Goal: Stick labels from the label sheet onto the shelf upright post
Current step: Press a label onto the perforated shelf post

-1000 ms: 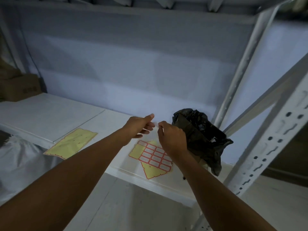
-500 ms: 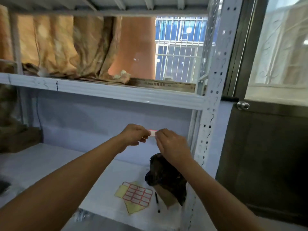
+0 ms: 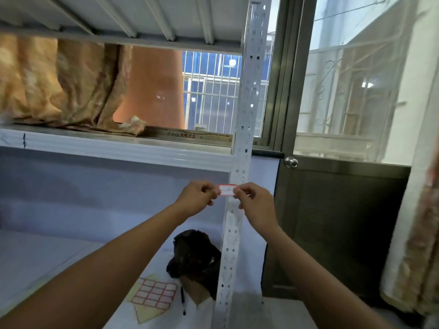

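hands: two, left hand [image 3: 197,200] and right hand [image 3: 256,205], centre of frame
loose label [image 3: 227,190]: one, red-bordered, pinched between both hands
label sheet [image 3: 154,295]: one, lower centre; the labels on it are too blurred to count
upright post [image 3: 247,115]: one in front, perforated, right of centre
black bag [image 3: 192,255]: one
pen [image 3: 182,302]: one, beside the sheet
door knob [image 3: 290,161]: one, right of centre
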